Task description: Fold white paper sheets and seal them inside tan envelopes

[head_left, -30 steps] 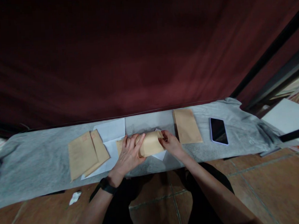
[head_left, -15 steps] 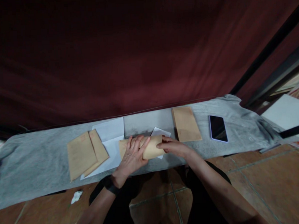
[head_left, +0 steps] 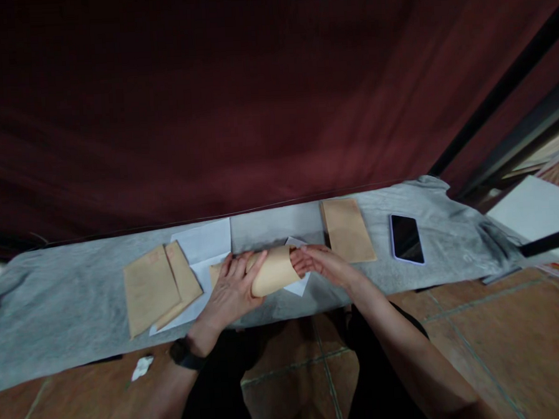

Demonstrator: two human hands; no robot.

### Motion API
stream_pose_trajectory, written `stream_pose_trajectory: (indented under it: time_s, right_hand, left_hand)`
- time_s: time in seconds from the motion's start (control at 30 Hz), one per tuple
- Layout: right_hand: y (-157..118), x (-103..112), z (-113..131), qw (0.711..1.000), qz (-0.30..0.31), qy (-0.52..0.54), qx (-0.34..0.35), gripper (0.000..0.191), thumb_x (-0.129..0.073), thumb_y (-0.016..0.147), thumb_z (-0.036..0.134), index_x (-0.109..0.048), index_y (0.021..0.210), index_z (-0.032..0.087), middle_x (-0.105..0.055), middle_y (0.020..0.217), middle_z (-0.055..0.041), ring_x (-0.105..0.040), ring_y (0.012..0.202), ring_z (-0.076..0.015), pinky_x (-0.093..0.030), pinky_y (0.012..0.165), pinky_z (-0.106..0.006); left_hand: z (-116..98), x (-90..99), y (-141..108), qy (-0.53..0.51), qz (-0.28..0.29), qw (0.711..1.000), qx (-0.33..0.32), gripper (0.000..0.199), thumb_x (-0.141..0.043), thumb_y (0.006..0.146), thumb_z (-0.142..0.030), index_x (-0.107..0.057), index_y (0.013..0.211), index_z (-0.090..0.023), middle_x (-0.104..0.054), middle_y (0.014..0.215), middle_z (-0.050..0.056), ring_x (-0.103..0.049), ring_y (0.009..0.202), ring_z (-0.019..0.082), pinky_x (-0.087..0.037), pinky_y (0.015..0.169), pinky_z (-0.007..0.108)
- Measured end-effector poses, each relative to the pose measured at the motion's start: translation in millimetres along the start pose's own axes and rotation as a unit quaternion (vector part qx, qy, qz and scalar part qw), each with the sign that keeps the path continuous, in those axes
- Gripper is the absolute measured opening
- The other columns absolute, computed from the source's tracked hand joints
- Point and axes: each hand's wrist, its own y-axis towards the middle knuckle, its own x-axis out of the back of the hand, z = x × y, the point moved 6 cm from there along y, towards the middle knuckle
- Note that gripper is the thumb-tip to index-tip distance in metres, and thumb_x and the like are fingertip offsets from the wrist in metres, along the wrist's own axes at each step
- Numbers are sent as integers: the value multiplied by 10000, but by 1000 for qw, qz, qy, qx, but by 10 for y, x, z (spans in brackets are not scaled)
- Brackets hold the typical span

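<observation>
Clasping the envelope (head_left: 274,272), left fingers (head_left: 240,268) overlie it, parted right fingers (head_left: 298,261) at its mouth (head_left: 298,276).

On your grey cloth-covered surface (head_left: 55,309), rectangular brown paper envelopes (head_left: 150,288) lie leftmost, overlapping white rectangular paper (head_left: 210,238); the rectangular brown paper stack (head_left: 350,231) lies between your right hand (head_left: 327,264) and the black-screened phone (head_left: 406,239).

No text or number can be read here. On the two brown envelopes (head_left: 150,291), which lie to the left of the left fingers (head_left: 240,269), there are small reddish marks (head_left: 155,256), too faint for reading.
</observation>
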Motion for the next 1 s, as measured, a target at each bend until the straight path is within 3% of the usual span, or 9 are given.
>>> stream_pose_trajectory:
  time_s: [0.07, 0.17, 0.33, 0.43, 0.57, 0.77, 0.83, 0.93, 1.0]
  right_hand:
    - [76, 190, 6, 989, -86, -119, 17, 483, -480, 947, 578, -695, 1091, 170, -711, 1021, -102, -668, 864, -199, -544, 795, -336]
    - [117, 317, -7, 909, -190, -372, 20, 469, -604, 907, 394, -606, 1300, 138, -631, 1262, -164, -596, 1119, -271, -462, 995, -410]
    - [151, 149, -108, 782, -159, -600, -50, 637, -686, 863, 364, -510, 1416, 103, -544, 1385, -206, -474, 1254, -337, -352, 1074, -448]
    - [172, 140, -101, 762, -164, -621, -88, 600, -690, 853, 386, -548, 1375, 124, -545, 1382, -192, -479, 1241, -330, -357, 1052, -433]
    - [212, 205, -122, 766, -175, -608, -112, 566, -689, 840, 364, -574, 1340, 125, -568, 1353, -190, -511, 1223, -334, -397, 1005, -423]
    - [251, 372, -174, 824, -156, -538, -78, 179, -600, 883, 259, -713, 1010, 204, -699, 1054, -113, -635, 1029, -272, -466, 900, -370]
    - [243, 487, -140, 863, -181, -468, -51, 143, -575, 895, 267, -684, 977, 227, -698, 938, -71, -653, 910, -234, -490, 826, -338]
    - [217, 612, -87, 940, -223, -257, 14, 145, -567, 880, 380, -600, 911, 242, -644, 823, -29, -619, 770, -207, -509, 694, -315]
    - [208, 586, -102, 968, -212, -132, 36, 223, -568, 849, 473, -541, 883, 254, -611, 808, -4, -594, 740, -191, -515, 645, -301]
  left_hand:
    - [151, 44, -102, 8, 9, 999, 34, 1026, -714, 747, -377, -173, 1605, -222, -502, 1423, 175, -451, 1358, 366, -196, 1210, 594]
    - [343, 57, -288, 15, 28, 997, 70, 1028, -708, 737, -384, -170, 1601, -236, -517, 1409, 164, -473, 1343, 365, -204, 1201, 605]
    - [459, -29, -517, 12, 63, 994, 83, 1027, -700, 717, -369, -190, 1595, -220, -495, 1455, 172, -449, 1376, 375, -212, 1191, 615]
    - [473, -88, -559, 7, 72, 994, 79, 1036, -701, 709, -375, -189, 1597, -227, -464, 1499, 167, -417, 1405, 378, -202, 1196, 612]
    - [515, -140, -558, -3, 82, 993, 87, 1052, -710, 710, -374, -168, 1602, -241, -445, 1523, 168, -394, 1424, 374, -188, 1200, 612]
    - [578, -135, -579, -18, 83, 991, 104, 1049, -716, 705, -367, -176, 1596, -244, -466, 1504, 164, -424, 1402, 377, -214, 1193, 597]
    - [596, -144, -586, -23, 82, 991, 107, 1050, -718, 707, -380, -173, 1595, -247, -464, 1506, 165, -425, 1402, 378, -221, 1192, 588]
    - [632, -194, -576, -30, 84, 989, 120, 1070, -715, 700, -407, -157, 1600, -248, -448, 1515, 163, -418, 1408, 379, -210, 1195, 591]
    - [655, -238, -554, -35, 84, 987, 130, 1081, -711, 700, -426, -147, 1604, -249, -436, 1523, 160, -415, 1411, 381, -197, 1200, 596]
